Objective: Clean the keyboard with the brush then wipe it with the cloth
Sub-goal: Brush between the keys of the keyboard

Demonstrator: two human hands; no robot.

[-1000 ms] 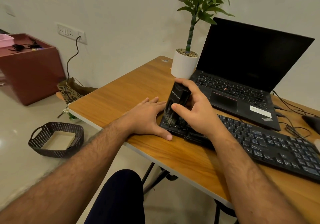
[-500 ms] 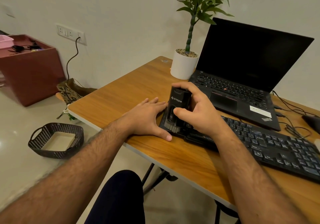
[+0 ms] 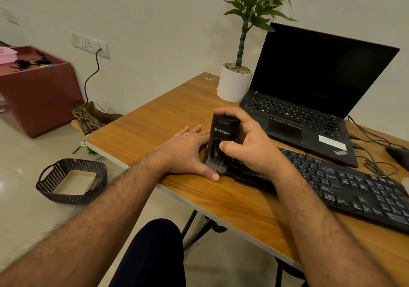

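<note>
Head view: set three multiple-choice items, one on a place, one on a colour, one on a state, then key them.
1. Where are the bristles of the black handheld brush?
A. on the left end of the black desktop keyboard
B. on the laptop
C. in the floor basket

2. What colour is the round plant pot?
A. brown
B. white
C. black

3. What is the left hand doing?
A. gripping the brush
B. lying flat on the wooden table beside the keyboard
C. raised in the air

Key: 1 A, bristles meet the keyboard's left end; 2 B, its wall is plain white; 3 B, fingers lie straight while the right hand grips the brush.
</note>
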